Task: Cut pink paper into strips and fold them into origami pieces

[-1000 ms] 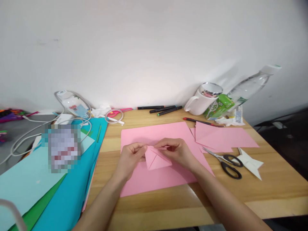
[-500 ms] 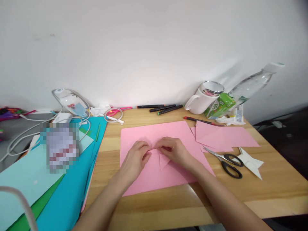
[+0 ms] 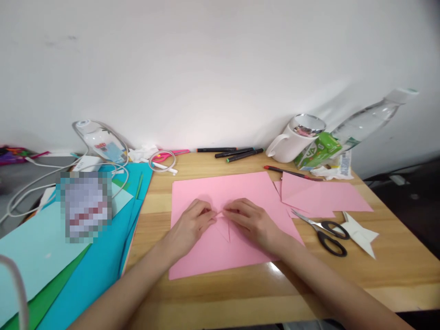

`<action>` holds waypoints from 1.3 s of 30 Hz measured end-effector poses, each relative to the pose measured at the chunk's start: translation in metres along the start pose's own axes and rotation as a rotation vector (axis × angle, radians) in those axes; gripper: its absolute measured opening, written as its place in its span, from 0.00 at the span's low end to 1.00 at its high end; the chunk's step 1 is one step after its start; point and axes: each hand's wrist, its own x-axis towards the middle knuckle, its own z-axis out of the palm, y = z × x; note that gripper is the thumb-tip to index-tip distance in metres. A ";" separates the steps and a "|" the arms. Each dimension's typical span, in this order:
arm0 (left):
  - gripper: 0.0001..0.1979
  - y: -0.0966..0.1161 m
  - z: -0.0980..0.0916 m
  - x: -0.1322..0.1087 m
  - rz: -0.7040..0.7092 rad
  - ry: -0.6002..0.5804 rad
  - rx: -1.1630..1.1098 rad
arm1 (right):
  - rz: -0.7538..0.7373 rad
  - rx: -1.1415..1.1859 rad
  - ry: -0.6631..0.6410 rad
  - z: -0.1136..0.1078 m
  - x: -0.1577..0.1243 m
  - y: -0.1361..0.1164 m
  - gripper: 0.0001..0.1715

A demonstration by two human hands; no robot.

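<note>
Between my two hands is a small folded piece of pink paper (image 3: 223, 224), held just over larger pink sheets (image 3: 199, 268) on the wooden table. My left hand (image 3: 195, 224) pinches its left edge, fingers curled. On the opposite side, my right hand (image 3: 252, 224) is closed on the same piece, fingertips almost meeting the left ones. A pointed flap faces toward me; much of the fold is covered by my fingers. Black-handled scissors (image 3: 326, 233) lie to the right of the sheets, beside a cut white paper star shape (image 3: 360, 233).
Pink offcuts (image 3: 330, 195) and a red-tipped pen (image 3: 288, 172) lie at right. Behind them stand a white mug (image 3: 292, 140), a green carton (image 3: 318, 151) and a leaning bottle (image 3: 371, 119). Black markers (image 3: 237, 153) line the wall. Blue sheets (image 3: 103, 275) and a cable cover the left.
My fingers have shifted on the folded pink piece, and its pointed flap shows differently between my hands. The right hand's fingers are straighter now. The view has moved slightly.
</note>
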 end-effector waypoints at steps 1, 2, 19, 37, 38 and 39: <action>0.08 0.000 -0.001 0.000 -0.021 -0.004 -0.024 | -0.005 0.005 0.009 0.001 -0.002 0.000 0.15; 0.08 0.001 -0.002 0.000 -0.050 -0.010 -0.052 | -0.009 0.007 0.012 0.002 -0.003 0.000 0.16; 0.13 -0.003 -0.012 -0.001 0.012 -0.115 -0.019 | 0.015 -0.005 0.011 0.003 0.000 0.000 0.16; 0.11 -0.001 -0.012 0.002 -0.045 -0.114 -0.031 | 0.040 0.075 0.080 0.008 -0.004 0.005 0.18; 0.11 -0.001 -0.013 0.001 -0.038 -0.119 -0.020 | 0.035 0.079 0.080 0.008 -0.004 0.005 0.17; 0.11 -0.001 -0.013 0.001 -0.038 -0.124 -0.013 | 0.031 0.085 0.079 0.008 -0.004 0.006 0.17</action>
